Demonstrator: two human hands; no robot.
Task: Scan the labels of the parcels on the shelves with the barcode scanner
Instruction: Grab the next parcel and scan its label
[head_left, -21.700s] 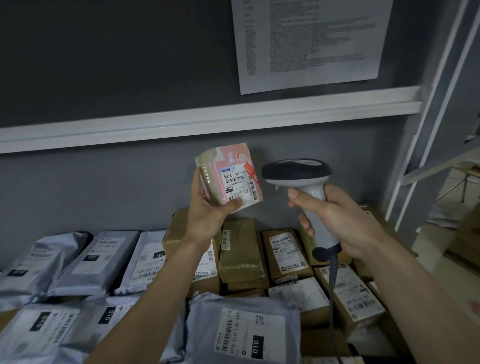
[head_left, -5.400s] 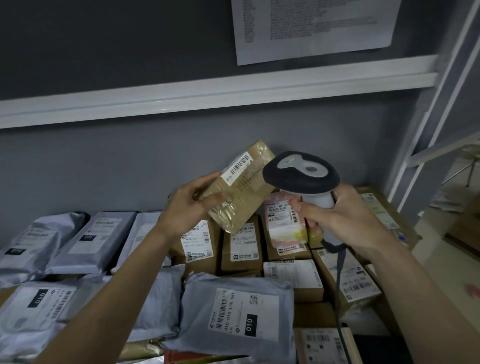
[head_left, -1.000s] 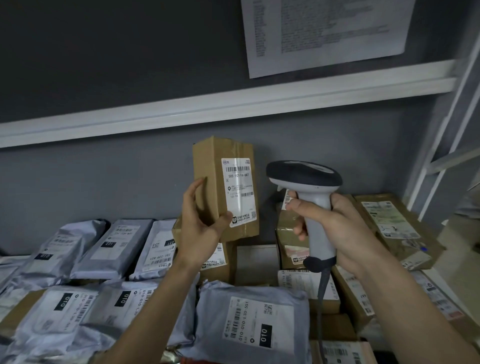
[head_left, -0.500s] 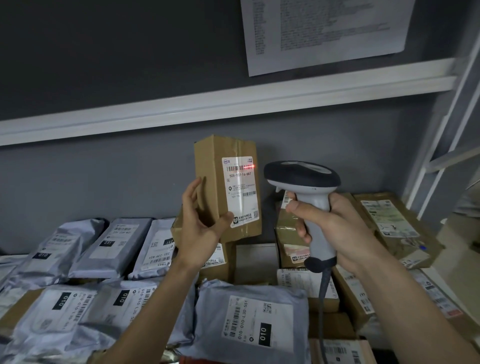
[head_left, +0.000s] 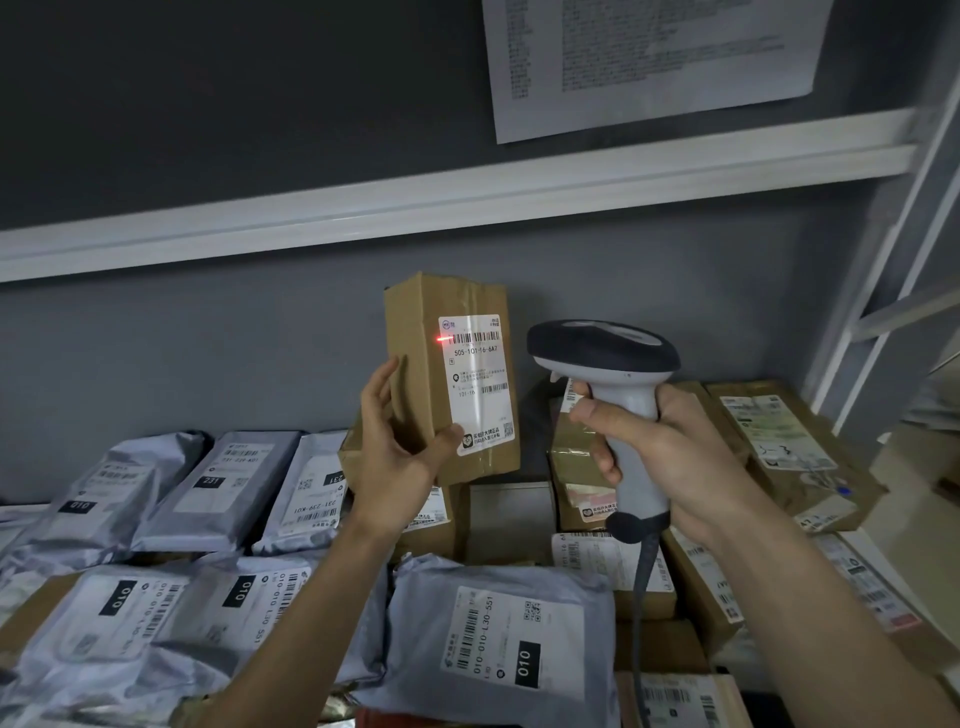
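Note:
My left hand (head_left: 397, 457) grips a tall brown cardboard parcel (head_left: 415, 364) upright above the shelf, thumb on the lower edge of its white label (head_left: 478, 384). A red scanner spot glows at the left end of the label's top barcode. My right hand (head_left: 670, 457) grips the grey handle of the barcode scanner (head_left: 605, 353), whose dark head sits just right of the parcel and points at the label. The scanner's cable hangs down past my wrist.
Grey poly mailers (head_left: 498, 639) with white labels cover the shelf's left and front. Brown cardboard boxes (head_left: 779, 436) are stacked at the centre and right. A white shelf rail (head_left: 363, 208) runs overhead, a printed sheet (head_left: 649, 57) hangs on the dark wall, and white uprights (head_left: 883, 291) stand at right.
The red scanner spot has shifted from the right end of the label's top barcode to its left end. Parcel and both hands stay nearly still.

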